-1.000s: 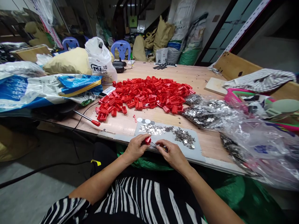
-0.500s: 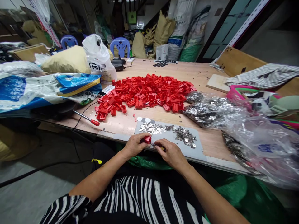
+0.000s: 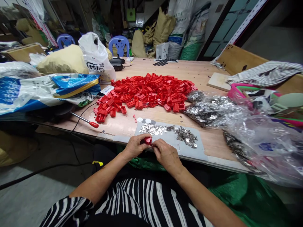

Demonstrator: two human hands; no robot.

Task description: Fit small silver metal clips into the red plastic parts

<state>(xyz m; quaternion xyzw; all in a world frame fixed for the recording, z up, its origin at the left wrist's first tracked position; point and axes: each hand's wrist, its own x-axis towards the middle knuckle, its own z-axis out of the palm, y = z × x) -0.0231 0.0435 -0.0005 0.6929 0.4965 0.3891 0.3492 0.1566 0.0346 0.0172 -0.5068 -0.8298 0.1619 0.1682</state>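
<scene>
My left hand (image 3: 135, 147) is closed around a small red plastic housing (image 3: 148, 140), held just off the table's front edge. At its right side my right hand (image 3: 167, 155) is closed, fingertips pinched against the open end of the housing. The thin metal-tipped tool in that hand is almost wholly hidden by the fingers. Just beyond my hands lies a grey mat (image 3: 163, 140). On it are a pile of shiny flat metal pieces (image 3: 152, 129) and a darker pile of small metal parts (image 3: 187, 137).
A wide heap of red plastic housings (image 3: 149, 91) covers the table's middle. Plastic bags of metal parts (image 3: 213, 108) lie on the right, near a pink basket (image 3: 234, 92). On the left are sacks (image 3: 63, 60) and a red-handled rod (image 3: 93, 124).
My right hand has moved left, up against the red housing, and the tool's shaft is now hidden. My left hand keeps its hold. The view has shifted slightly.
</scene>
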